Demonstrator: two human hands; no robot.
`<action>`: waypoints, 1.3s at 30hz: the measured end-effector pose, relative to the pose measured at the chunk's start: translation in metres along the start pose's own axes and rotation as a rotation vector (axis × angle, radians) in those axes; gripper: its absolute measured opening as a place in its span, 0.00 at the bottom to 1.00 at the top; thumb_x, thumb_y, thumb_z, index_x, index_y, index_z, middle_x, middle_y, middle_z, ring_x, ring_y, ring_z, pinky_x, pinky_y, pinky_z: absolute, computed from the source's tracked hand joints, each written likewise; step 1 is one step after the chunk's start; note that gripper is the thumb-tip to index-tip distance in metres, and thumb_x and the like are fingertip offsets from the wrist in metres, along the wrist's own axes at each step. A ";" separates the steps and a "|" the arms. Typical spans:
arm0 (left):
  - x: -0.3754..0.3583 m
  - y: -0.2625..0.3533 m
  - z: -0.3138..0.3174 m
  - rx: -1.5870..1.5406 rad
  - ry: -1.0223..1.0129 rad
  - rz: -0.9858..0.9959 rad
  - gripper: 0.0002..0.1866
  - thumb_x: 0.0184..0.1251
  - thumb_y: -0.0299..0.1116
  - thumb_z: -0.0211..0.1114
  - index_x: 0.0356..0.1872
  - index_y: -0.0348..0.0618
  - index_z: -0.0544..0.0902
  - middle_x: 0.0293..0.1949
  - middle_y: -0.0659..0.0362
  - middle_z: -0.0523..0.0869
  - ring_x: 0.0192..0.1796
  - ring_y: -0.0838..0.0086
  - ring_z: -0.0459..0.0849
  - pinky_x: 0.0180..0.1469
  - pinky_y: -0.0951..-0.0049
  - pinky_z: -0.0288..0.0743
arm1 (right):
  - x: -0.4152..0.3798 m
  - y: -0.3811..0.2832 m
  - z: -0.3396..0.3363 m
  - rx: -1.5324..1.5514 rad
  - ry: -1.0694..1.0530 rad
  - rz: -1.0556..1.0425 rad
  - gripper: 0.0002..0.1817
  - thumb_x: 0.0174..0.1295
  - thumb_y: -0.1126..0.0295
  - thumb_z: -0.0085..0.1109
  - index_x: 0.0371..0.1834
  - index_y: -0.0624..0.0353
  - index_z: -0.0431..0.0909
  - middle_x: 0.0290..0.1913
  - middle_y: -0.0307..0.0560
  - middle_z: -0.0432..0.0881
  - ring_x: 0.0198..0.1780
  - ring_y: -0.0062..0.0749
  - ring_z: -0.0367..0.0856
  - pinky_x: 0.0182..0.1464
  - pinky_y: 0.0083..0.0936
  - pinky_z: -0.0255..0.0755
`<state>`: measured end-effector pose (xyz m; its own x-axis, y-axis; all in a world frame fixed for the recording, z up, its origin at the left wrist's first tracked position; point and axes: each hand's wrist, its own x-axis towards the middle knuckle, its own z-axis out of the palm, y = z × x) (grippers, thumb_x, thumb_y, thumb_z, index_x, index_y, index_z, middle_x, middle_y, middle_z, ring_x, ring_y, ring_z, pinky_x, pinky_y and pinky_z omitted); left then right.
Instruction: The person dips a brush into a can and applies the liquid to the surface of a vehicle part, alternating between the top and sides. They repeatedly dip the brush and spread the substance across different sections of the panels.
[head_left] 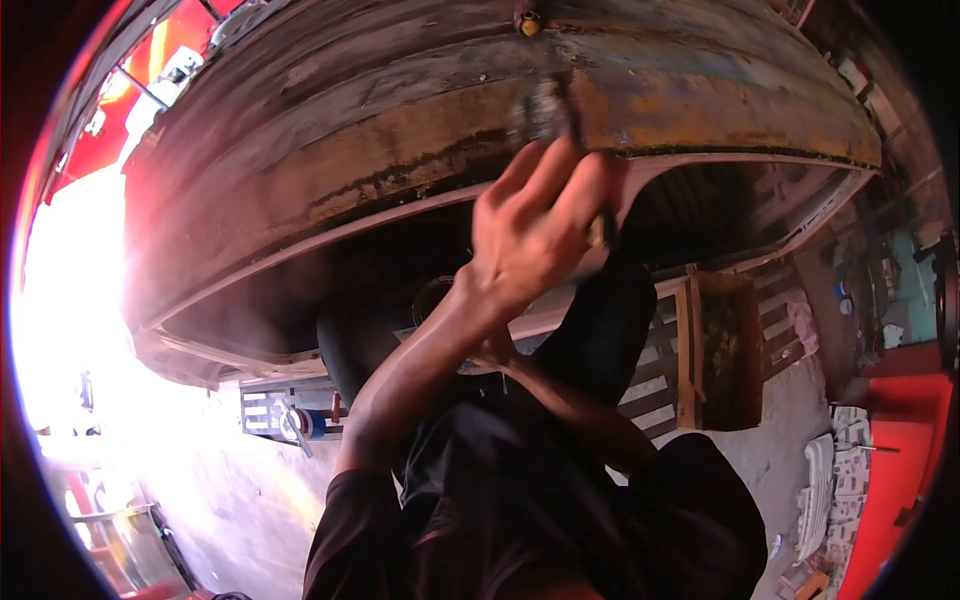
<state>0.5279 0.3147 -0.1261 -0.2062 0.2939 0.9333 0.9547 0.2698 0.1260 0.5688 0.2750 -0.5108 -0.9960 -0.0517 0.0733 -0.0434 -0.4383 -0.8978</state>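
Note:
My left hand (540, 220) is raised in front of a large curved panel (420, 150) with worn brown, grey and rusty patches. Its fingers are wrapped round a short-handled tool (600, 232). Motion smears the tool's greyish head, which is at the panel's lower band, so its exact kind does not show. Below the left forearm, my right hand (492, 347) is low between my knees, with its fingers mostly hidden. Close to it is the dark round rim (435, 300) of what looks like a container, partly covered by the left forearm.
An open cardboard box (690, 355) stands on slats at the right. A blue and white roll (308, 424) lies at the left. A yellow-tipped fitting (529, 24) sticks out of the panel above the tool. Red furniture (905, 440) is at the far right.

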 end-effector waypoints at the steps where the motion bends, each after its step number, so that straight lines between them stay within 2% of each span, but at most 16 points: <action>1: 0.007 0.000 0.011 -0.075 0.015 -0.005 0.09 0.59 0.20 0.75 0.34 0.42 0.82 0.28 0.55 0.81 0.27 0.64 0.83 0.30 0.68 0.76 | -0.001 -0.013 0.001 -0.233 -0.023 -0.078 0.55 0.38 0.66 0.88 0.72 0.60 0.64 0.64 0.53 0.77 0.65 0.44 0.79 0.68 0.40 0.74; 2: 0.014 -0.001 0.015 -0.188 0.087 -0.068 0.06 0.64 0.22 0.74 0.36 0.40 0.83 0.28 0.56 0.84 0.25 0.71 0.83 0.27 0.72 0.75 | -0.003 -0.026 0.003 -0.450 -0.029 -0.161 0.54 0.38 0.66 0.88 0.72 0.59 0.65 0.64 0.53 0.77 0.66 0.44 0.79 0.68 0.40 0.74; 6: 0.014 -0.017 -0.016 -0.430 0.240 -0.517 0.07 0.79 0.28 0.64 0.41 0.36 0.85 0.28 0.61 0.89 0.23 0.85 0.80 0.22 0.79 0.72 | -0.014 -0.122 0.031 -0.531 0.123 -0.213 0.56 0.38 0.66 0.89 0.73 0.58 0.63 0.64 0.52 0.77 0.66 0.43 0.79 0.69 0.40 0.75; 10: -0.005 -0.052 -0.090 0.091 0.262 -0.735 0.15 0.83 0.39 0.61 0.37 0.38 0.86 0.31 0.56 0.92 0.21 0.83 0.81 0.21 0.81 0.71 | -0.012 -0.114 0.025 -0.498 0.114 -0.264 0.55 0.39 0.68 0.89 0.72 0.61 0.62 0.63 0.51 0.78 0.66 0.40 0.79 0.70 0.38 0.73; 12: -0.007 -0.052 -0.118 0.339 0.235 -0.508 0.10 0.78 0.32 0.64 0.37 0.39 0.87 0.31 0.57 0.91 0.25 0.79 0.84 0.27 0.78 0.74 | -0.010 -0.115 0.026 -0.493 0.119 -0.279 0.55 0.39 0.69 0.88 0.72 0.61 0.62 0.64 0.51 0.77 0.66 0.40 0.78 0.70 0.38 0.73; 14: -0.005 -0.033 -0.116 0.348 0.357 -0.533 0.03 0.70 0.23 0.68 0.35 0.40 0.88 0.31 0.59 0.88 0.32 0.69 0.87 0.35 0.67 0.79 | -0.012 -0.119 0.029 -0.476 0.114 -0.281 0.55 0.39 0.69 0.88 0.72 0.61 0.62 0.64 0.51 0.77 0.66 0.39 0.78 0.70 0.39 0.72; 15: -0.005 -0.034 -0.105 0.403 0.281 -0.351 0.04 0.65 0.20 0.69 0.37 0.40 0.88 0.30 0.56 0.87 0.31 0.63 0.87 0.37 0.67 0.81 | -0.011 -0.118 0.029 -0.472 0.110 -0.279 0.56 0.38 0.68 0.89 0.73 0.60 0.62 0.64 0.51 0.78 0.67 0.40 0.78 0.70 0.38 0.73; 19: 0.000 -0.016 -0.040 0.209 -0.096 -0.096 0.24 0.45 0.22 0.68 0.48 0.48 0.83 0.43 0.56 0.82 0.40 0.56 0.85 0.40 0.59 0.84 | -0.016 -0.124 0.031 -0.443 0.101 -0.196 0.57 0.37 0.65 0.89 0.74 0.59 0.62 0.61 0.51 0.81 0.65 0.42 0.80 0.68 0.38 0.75; 21: 0.011 -0.009 -0.009 -0.039 -0.077 -0.010 0.23 0.45 0.22 0.69 0.48 0.49 0.82 0.41 0.58 0.79 0.42 0.59 0.84 0.40 0.61 0.84 | -0.014 -0.128 0.033 -0.432 0.084 -0.152 0.57 0.37 0.65 0.89 0.73 0.59 0.63 0.60 0.52 0.81 0.64 0.43 0.81 0.67 0.38 0.75; 22: 0.024 0.003 -0.002 -0.054 0.014 -0.075 0.08 0.61 0.24 0.75 0.35 0.45 0.83 0.33 0.58 0.85 0.32 0.66 0.87 0.33 0.68 0.81 | -0.013 -0.128 0.033 -0.439 0.065 -0.145 0.57 0.36 0.65 0.90 0.73 0.59 0.63 0.60 0.52 0.81 0.63 0.43 0.81 0.66 0.38 0.75; 26: 0.004 -0.023 -0.027 -0.291 0.129 -0.460 0.04 0.72 0.29 0.72 0.39 0.40 0.87 0.32 0.60 0.90 0.28 0.79 0.84 0.31 0.76 0.79 | -0.009 -0.101 0.025 -0.479 0.073 -0.251 0.55 0.37 0.68 0.89 0.72 0.61 0.64 0.64 0.52 0.78 0.65 0.43 0.79 0.68 0.39 0.74; 30: -0.033 -0.040 -0.124 0.100 0.278 -0.655 0.08 0.79 0.30 0.64 0.42 0.36 0.87 0.27 0.61 0.90 0.23 0.85 0.80 0.25 0.81 0.71 | -0.009 -0.109 0.029 -0.484 0.074 -0.268 0.53 0.40 0.69 0.88 0.71 0.61 0.64 0.63 0.52 0.79 0.65 0.41 0.80 0.69 0.38 0.75; 32: -0.047 -0.055 -0.171 0.502 0.269 -0.584 0.09 0.79 0.30 0.65 0.41 0.35 0.87 0.27 0.61 0.89 0.24 0.86 0.80 0.25 0.81 0.70 | -0.010 -0.107 0.031 -0.483 0.086 -0.304 0.50 0.39 0.71 0.88 0.68 0.62 0.65 0.60 0.52 0.80 0.62 0.39 0.82 0.66 0.37 0.77; 35: -0.067 -0.066 -0.202 0.619 0.395 -0.497 0.06 0.77 0.27 0.66 0.40 0.36 0.87 0.29 0.57 0.89 0.26 0.79 0.83 0.27 0.76 0.73 | -0.009 -0.108 0.034 -0.434 0.061 -0.246 0.50 0.39 0.72 0.88 0.67 0.62 0.65 0.60 0.51 0.81 0.61 0.38 0.82 0.65 0.36 0.77; 38: -0.064 -0.057 -0.175 0.735 0.176 -0.214 0.02 0.71 0.24 0.69 0.39 0.36 0.87 0.32 0.52 0.87 0.29 0.67 0.85 0.30 0.71 0.76 | -0.006 -0.111 0.038 -0.460 0.039 -0.269 0.53 0.37 0.72 0.89 0.68 0.63 0.64 0.61 0.51 0.81 0.61 0.38 0.83 0.65 0.36 0.77; 39: -0.064 -0.049 -0.159 0.676 0.130 -0.240 0.02 0.68 0.23 0.71 0.38 0.36 0.87 0.33 0.51 0.86 0.30 0.63 0.85 0.31 0.68 0.77 | -0.005 -0.111 0.039 -0.449 0.037 -0.266 0.51 0.39 0.70 0.88 0.68 0.62 0.65 0.61 0.50 0.81 0.62 0.37 0.82 0.66 0.36 0.77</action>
<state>0.5287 0.1374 -0.1386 -0.3259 0.0555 0.9438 0.5363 0.8330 0.1362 0.5816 0.2894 -0.3947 -0.9476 0.0443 0.3163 -0.3168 -0.0032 -0.9485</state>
